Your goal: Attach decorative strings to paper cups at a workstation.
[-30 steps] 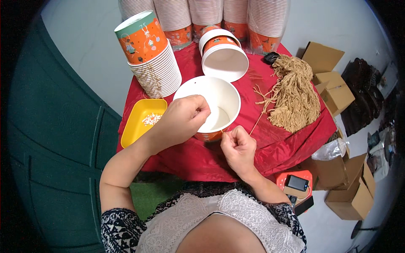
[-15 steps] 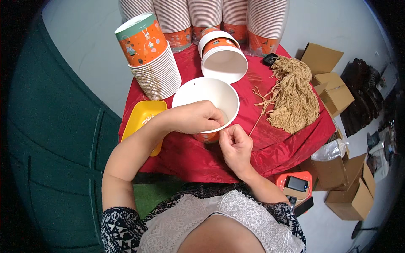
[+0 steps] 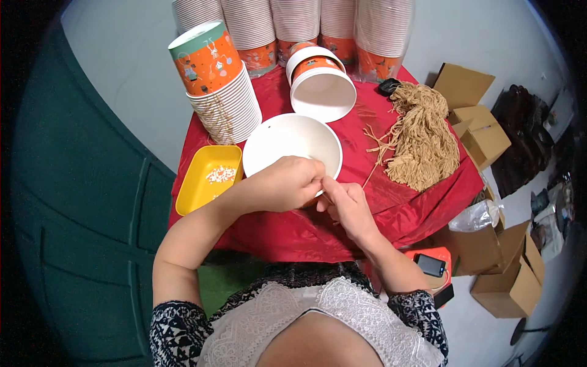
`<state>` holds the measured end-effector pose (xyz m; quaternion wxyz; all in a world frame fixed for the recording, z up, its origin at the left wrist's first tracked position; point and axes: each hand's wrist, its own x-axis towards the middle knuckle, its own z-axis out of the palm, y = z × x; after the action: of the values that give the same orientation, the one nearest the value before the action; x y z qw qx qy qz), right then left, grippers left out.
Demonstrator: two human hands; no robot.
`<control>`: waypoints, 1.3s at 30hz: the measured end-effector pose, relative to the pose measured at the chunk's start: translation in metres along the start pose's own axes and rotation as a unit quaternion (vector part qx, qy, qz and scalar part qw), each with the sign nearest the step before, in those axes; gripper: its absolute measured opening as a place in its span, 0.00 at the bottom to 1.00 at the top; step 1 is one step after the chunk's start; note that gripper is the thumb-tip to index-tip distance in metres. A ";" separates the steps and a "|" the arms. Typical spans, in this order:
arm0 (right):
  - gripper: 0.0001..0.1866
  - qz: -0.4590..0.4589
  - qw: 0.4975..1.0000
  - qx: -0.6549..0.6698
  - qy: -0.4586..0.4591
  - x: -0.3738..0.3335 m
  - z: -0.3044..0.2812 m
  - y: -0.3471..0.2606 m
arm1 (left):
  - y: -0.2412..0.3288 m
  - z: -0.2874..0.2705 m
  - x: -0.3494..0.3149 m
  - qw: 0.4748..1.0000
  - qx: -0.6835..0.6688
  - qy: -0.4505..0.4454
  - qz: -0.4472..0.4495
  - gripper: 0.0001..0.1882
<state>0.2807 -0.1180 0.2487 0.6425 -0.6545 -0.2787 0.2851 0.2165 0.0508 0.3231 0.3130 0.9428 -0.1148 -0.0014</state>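
Observation:
A white-lined paper bucket [image 3: 287, 137] stands in front of me, mouth up, with a small hole in its far wall. At its near rim my left hand [image 3: 296, 182] is closed in a pinch, the fingertips meeting those of my right hand; what they hold is hidden. My right hand [image 3: 347, 207] is also closed, just outside the rim. A thin tan cord [image 3: 372, 174] runs to it from the heap of tan cords [image 3: 425, 137] on the right. Left of the bucket, a yellow tray [image 3: 194, 183] holds small white and orange pieces [image 3: 221, 174].
A tilted stack of orange-and-green paper buckets [image 3: 211, 67], with cords along its side, stands at left. Nested buckets lie sideways [image 3: 323, 95] behind the upright one. Wrapped bucket stacks [image 3: 382, 37] line the back of the red cloth [image 3: 281, 235]. Cardboard boxes [image 3: 510, 275] lie right.
My left hand has come out from inside the rim toward me, and both hands now meet at the near edge. The bucket has shifted slightly left.

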 end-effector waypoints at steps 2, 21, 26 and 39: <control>0.25 0.012 1.000 0.001 -0.017 0.001 -0.004 -0.003 | -0.002 0.007 -0.003 0.999 0.023 0.031 0.019 0.09; 0.12 -0.021 0.998 0.053 0.015 0.095 -0.001 0.043 | -0.060 0.042 0.034 0.924 0.323 0.202 -0.040 0.05; 0.16 0.035 0.998 0.051 0.002 0.099 -0.002 0.046 | -0.081 0.062 0.041 0.906 0.347 0.241 -0.035 0.04; 0.17 0.002 0.920 -0.392 0.003 0.135 -0.023 0.057 | -0.106 0.088 0.046 0.946 0.080 0.274 -0.152 0.09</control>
<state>0.3898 -0.0363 0.1902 0.3350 -0.8552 -0.3650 0.1519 0.2776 0.0716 0.1929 0.2520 0.9349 0.1208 0.2187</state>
